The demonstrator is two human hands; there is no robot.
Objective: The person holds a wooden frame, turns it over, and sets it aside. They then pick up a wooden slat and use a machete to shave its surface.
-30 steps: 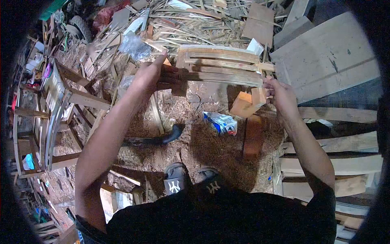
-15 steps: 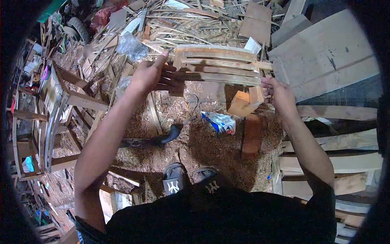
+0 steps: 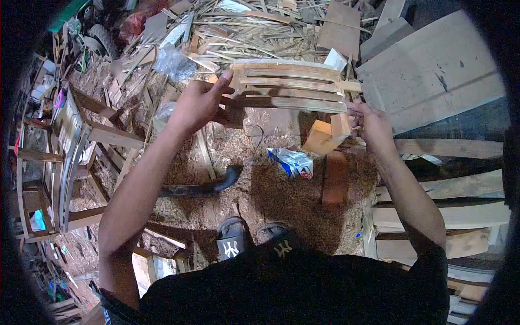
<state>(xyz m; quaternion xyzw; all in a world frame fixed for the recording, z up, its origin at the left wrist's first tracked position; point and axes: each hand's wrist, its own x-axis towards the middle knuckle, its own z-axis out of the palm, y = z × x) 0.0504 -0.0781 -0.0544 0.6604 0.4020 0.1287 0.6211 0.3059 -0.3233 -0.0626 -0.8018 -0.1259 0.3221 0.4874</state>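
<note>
A slatted wooden frame (image 3: 292,85), with several pale, slightly curved slats between two end pieces, is held up in front of me above the floor. My left hand (image 3: 203,104) is closed on its left end piece, thumb up along the edge and the other fingers partly hidden behind the wood. At the opposite end, my right hand (image 3: 372,123) grips the lower part of the right post between thumb and fingers. Just below that post is an orange-toned wooden block (image 3: 320,137). A blue-and-white plastic packet (image 3: 291,162) lies on the sawdust under the frame.
Offcuts and thin strips (image 3: 254,27) are heaped at the back. On the left stands a wooden chair-like frame (image 3: 76,157). Large boards (image 3: 433,73) and curved wooden pieces (image 3: 444,215) occupy the right. A dark curved object (image 3: 216,184) and a reddish-brown board (image 3: 334,181) lie near my sandals (image 3: 232,245).
My left hand has shifted slightly on the end piece, its fingers now more tucked against the wood. The slatted frame stays nearly in place, and my right hand keeps its hold.
</note>
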